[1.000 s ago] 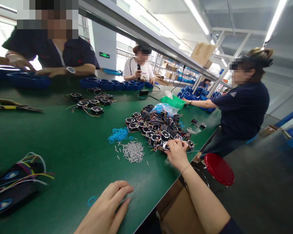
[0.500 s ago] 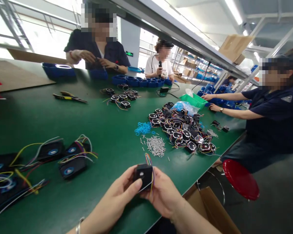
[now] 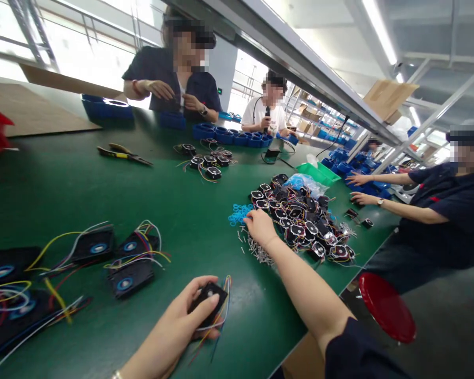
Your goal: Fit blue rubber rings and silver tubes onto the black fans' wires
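Observation:
In the near middle, my left hand [image 3: 181, 321] grips a small black housing with coloured wires [image 3: 208, 308], thumb on top and fingers around the far side. A pale pin shows at its centre, and the wires hang off its right side. My right hand [image 3: 263, 229] reaches forward to the edge of a pile of blue rings [image 3: 239, 215]. Its thumb and index finger are pinched together at the rings; what lies between the tips is too small to make out. Just below that hand is a heap of small metal pins [image 3: 258, 251], partly covered by the hand and forearm.
Many similar wired housings [image 3: 300, 221] are piled right of the pins. Other housings with blue rings [image 3: 130, 276] lie at left. Pliers [image 3: 122, 154], a green bin [image 3: 319, 173] and a red stool [image 3: 387, 308] are around. Co-workers sit across and at right.
My right hand has let go of the housing and moved forward to the blue rings. My left hand keeps the housing, now lower and further left. The view has shifted slightly.

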Available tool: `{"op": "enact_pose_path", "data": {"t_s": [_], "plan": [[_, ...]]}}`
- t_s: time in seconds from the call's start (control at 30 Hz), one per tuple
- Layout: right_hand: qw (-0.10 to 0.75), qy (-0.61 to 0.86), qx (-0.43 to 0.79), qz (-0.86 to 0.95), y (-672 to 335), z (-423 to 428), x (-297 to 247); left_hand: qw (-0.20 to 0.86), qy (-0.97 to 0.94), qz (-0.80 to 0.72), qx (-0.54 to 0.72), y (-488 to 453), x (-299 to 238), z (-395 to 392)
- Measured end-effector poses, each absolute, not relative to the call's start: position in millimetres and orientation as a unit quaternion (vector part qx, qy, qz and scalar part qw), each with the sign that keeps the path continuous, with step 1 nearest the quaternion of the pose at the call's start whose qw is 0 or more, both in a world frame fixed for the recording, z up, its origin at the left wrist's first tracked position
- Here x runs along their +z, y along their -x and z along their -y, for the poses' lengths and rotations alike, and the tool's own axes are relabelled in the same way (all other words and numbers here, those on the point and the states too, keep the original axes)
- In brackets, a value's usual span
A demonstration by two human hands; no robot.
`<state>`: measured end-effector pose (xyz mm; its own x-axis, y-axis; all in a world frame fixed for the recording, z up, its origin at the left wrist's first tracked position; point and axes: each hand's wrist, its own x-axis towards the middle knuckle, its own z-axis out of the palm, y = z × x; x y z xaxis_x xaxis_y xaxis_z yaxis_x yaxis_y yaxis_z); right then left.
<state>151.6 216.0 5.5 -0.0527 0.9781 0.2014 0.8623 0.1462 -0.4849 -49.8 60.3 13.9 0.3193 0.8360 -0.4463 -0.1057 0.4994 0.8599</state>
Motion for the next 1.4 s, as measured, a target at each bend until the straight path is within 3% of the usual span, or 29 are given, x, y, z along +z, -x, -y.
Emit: {"op": "enact_pose_path", "data": {"t_s": [0.23, 0.43, 0.67, 1.03, 1.3, 1.4], "plan": [[0.251, 0.63, 0.165, 0.716, -135, -226, 14, 0.714, -0.415, -0.461, 0.325, 57, 4, -60], [0.286, 0.593, 0.256, 0.708, -134, -176, 20, 0.719, -0.378, -0.453, 0.367, 56, -5, -61], [0.374, 0.473, 0.525, 0.601, -107, -82, 13, 0.721, -0.394, -0.423, 0.382, 53, -9, -59], [0.338, 0.597, 0.288, 0.668, -90, -59, 4, 0.732, -0.374, -0.409, 0.397, 54, -14, -55], [0.46, 0.521, 0.339, 0.634, -93, -49, 2, 0.763, -0.329, -0.399, 0.387, 53, -8, -55], [0.46, 0.474, 0.312, 0.683, -95, -42, 4, 0.76, -0.333, -0.407, 0.383, 53, -6, -56]]}}
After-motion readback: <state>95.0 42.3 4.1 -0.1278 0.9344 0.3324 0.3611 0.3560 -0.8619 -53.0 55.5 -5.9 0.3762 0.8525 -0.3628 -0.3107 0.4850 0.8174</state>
